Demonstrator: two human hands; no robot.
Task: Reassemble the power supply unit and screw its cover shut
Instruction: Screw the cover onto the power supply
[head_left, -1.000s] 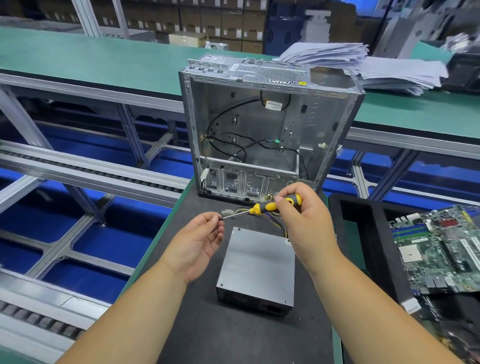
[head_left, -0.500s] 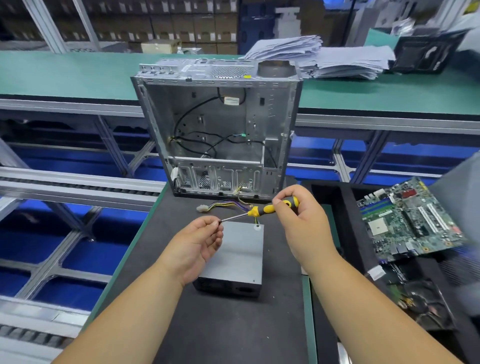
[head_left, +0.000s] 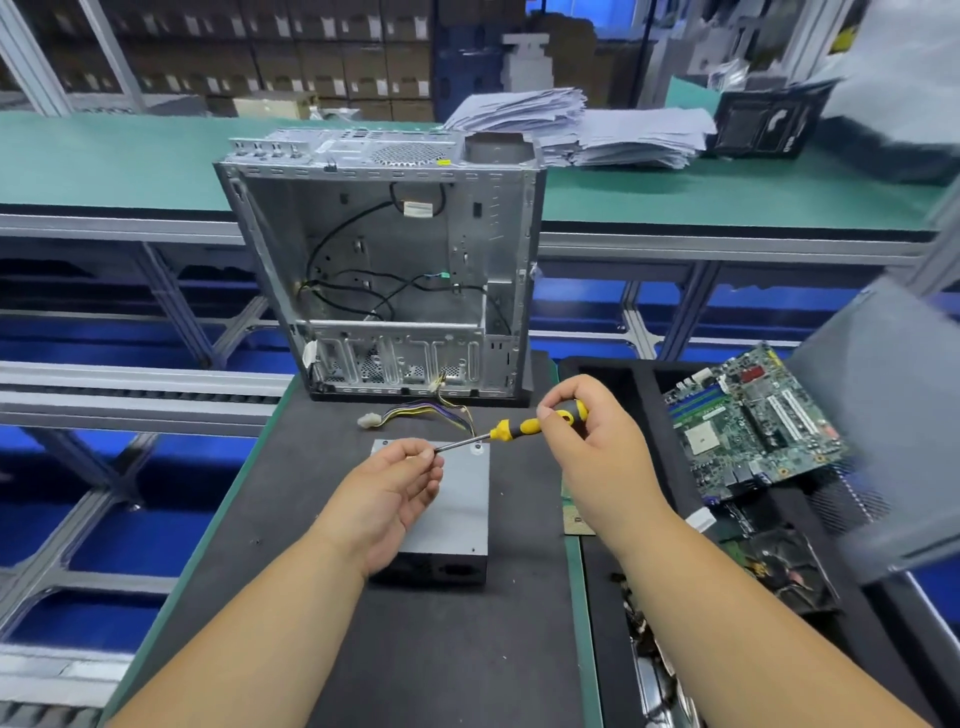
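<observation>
Blurring smears the right edge of the view, where a large grey panel (head_left: 878, 441) and whatever sits above it cannot be made out clearly, and the dark tray (head_left: 613, 384) on the right runs out of frame at the bottom with its lower contents too murky to name. The left hand (head_left: 387, 499) covers the near-left part of the power supply unit (head_left: 457, 499), so that corner and part of its front face are hidden; the fingertips (head_left: 425, 457) are pinched together at the tip of the screwdriver (head_left: 511, 428), and whether a screw sits between them cannot be told, since anything there is too small to see. The right hand (head_left: 587, 441) curls around the yellow-and-black handle, thumb on top, holding the tool nearly level above the unit's far edge. The grey unit lies flat on the dark mat (head_left: 322, 519) directly under both hands, its cover on top, with the shaft crossing over its far-right corner and not touching it as far as can be judged. A bundle of coloured wires (head_left: 415, 413) leads from the unit's far side toward the open computer case (head_left: 384, 260), which stands upright just behind. A motherboard (head_left: 748, 421) rests tilted in the tray to the right, well apart from the unit. Stacked papers (head_left: 571, 130) lie on the green bench (head_left: 104, 161) behind.
</observation>
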